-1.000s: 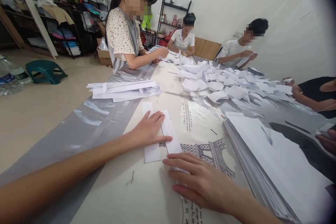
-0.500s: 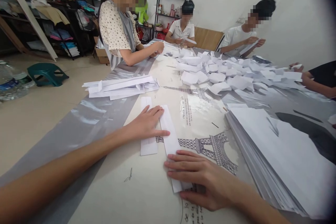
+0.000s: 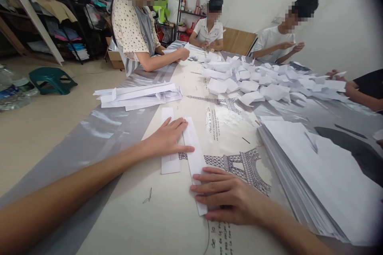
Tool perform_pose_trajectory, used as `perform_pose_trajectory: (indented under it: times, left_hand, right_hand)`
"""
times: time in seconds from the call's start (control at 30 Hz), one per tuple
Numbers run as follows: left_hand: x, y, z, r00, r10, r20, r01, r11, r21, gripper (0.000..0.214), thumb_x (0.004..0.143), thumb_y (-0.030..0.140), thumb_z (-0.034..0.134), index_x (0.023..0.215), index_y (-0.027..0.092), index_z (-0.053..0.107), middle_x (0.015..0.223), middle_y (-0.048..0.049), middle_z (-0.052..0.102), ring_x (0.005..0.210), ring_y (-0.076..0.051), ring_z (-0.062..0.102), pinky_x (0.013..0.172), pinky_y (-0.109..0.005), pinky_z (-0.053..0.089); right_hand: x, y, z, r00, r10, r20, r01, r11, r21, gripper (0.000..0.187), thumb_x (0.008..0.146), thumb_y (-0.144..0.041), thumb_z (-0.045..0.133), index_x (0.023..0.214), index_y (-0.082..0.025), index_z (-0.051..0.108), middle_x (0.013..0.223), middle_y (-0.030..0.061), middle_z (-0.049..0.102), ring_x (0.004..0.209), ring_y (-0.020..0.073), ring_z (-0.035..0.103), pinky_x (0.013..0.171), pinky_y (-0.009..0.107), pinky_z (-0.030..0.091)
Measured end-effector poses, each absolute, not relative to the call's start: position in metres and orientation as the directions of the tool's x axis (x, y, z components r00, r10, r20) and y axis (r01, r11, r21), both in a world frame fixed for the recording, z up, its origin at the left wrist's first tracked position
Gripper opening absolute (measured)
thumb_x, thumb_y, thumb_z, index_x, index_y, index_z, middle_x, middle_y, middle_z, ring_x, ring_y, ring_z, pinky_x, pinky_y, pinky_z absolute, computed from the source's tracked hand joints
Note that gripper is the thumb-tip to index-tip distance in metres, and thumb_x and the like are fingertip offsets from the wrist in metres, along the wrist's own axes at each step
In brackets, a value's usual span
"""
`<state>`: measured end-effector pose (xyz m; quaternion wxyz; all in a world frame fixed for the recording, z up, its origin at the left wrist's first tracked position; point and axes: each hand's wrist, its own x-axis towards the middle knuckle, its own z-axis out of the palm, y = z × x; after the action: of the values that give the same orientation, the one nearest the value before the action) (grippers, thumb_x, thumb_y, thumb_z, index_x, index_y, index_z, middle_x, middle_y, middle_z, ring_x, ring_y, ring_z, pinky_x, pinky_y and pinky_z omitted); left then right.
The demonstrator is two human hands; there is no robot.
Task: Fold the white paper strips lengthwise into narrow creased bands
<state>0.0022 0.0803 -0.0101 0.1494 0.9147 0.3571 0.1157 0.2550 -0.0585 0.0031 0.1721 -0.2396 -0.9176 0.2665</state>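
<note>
My left hand (image 3: 169, 138) lies flat with fingers stretched out, pressing the middle of a white sheet folded into two long strips (image 3: 191, 147) on the table. My right hand (image 3: 229, 197) rests palm down, fingers together and extended, on the near end of the right strip. Both hands press the paper onto the printed table cover (image 3: 167, 223).
A thick stack of white sheets (image 3: 317, 175) lies to my right. Folded long papers (image 3: 137, 95) are piled at the left, and a heap of folded pieces (image 3: 263, 85) lies further back. Several other people sit round the table handling paper. A green stool (image 3: 50, 79) stands on the floor.
My right hand slid a little toward me along the right strip, showing more of it. The left hand stayed pressed in place. The view shifted slightly.
</note>
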Motion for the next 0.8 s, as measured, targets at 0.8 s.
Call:
perform_pose_trajectory:
  times: [0.8]
  left_hand:
    - [0.001,0.081,-0.015,0.722,0.685,0.098,0.617,-0.702,0.355,0.091,0.089,0.082,0.045,0.153,0.018,0.035,0.161,-0.0152,0.038,0.151,-0.033,0.031,0.127,-0.05,0.007]
  right_hand:
    - [0.26,-0.064,0.016,-0.812,0.573,0.113,0.39,0.675,-0.626,0.02,0.095,-0.028,0.067,0.112,-0.029,0.078,0.137,0.0015,0.069,0.136,0.0231,0.057,0.121,0.05,0.038]
